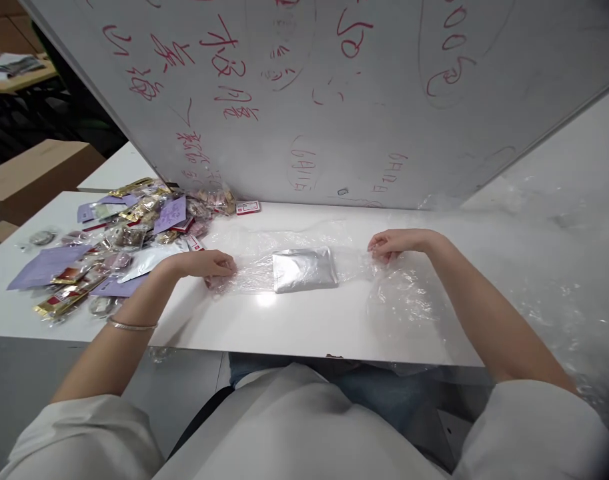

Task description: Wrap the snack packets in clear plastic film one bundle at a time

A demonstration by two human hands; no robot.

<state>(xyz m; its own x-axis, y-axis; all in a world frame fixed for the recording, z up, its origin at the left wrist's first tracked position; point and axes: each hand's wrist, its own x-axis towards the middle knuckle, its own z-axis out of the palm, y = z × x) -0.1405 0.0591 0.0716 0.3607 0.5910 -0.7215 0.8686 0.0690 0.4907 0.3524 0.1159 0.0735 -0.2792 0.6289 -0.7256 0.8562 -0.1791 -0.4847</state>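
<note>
A flat silver foil pouch lies in the middle of the white table. Under and around it spreads a strip of see-through plastic wrap. My left hand has its fingers closed on the wrap's left end, a short way from the pouch. At the right, my right hand pinches the wrap's other end. From there more crumpled plastic hangs toward the table's front edge. Neither hand touches the pouch.
Left of my left hand is a pile of small packets with purple paper slips among them. Behind the table stands a whiteboard with red writing. Loose plastic film heaps up on the right. A cardboard box is at far left.
</note>
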